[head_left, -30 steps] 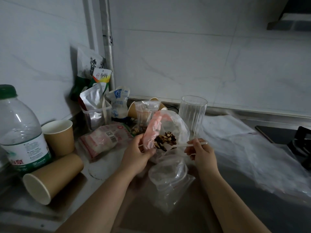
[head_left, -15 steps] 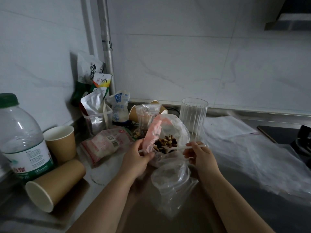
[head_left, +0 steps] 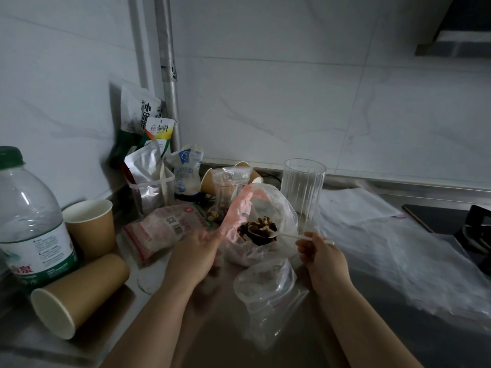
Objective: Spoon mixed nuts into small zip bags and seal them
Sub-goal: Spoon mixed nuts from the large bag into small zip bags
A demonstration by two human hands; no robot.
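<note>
Mixed nuts (head_left: 256, 229), dark brown and tan, sit in a heap inside a large clear plastic bag with a pink zip band (head_left: 276, 208), which stands open on the grey steel counter (head_left: 372, 328). The left hand (head_left: 195, 254) pinches the pink rim of that bag between thumb and fingers, holding its mouth open. The right hand (head_left: 322, 258) has its fingers curled around the thin handle of a white plastic spoon (head_left: 285, 235); the spoon's bowl lies among the nuts inside the bag. Whether the bowl is loaded cannot be judged, as the light is poor.

Just in front of the large bag, between the two forearms, lies a small clear zip bag (head_left: 268, 296), its mouth gaping. Behind the large bag stands another small clear bag with a red zip line (head_left: 231, 187), with a few nuts at its bottom. A ribbed clear glass tumbler (head_left: 303, 192) stands upright to the right of the large bag. To the left are a pink printed packet (head_left: 162, 229) lying flat, one brown paper cup upright (head_left: 89, 224), another brown paper cup on its side (head_left: 79, 290), and a clear water bottle with a green cap (head_left: 29, 216).
</note>
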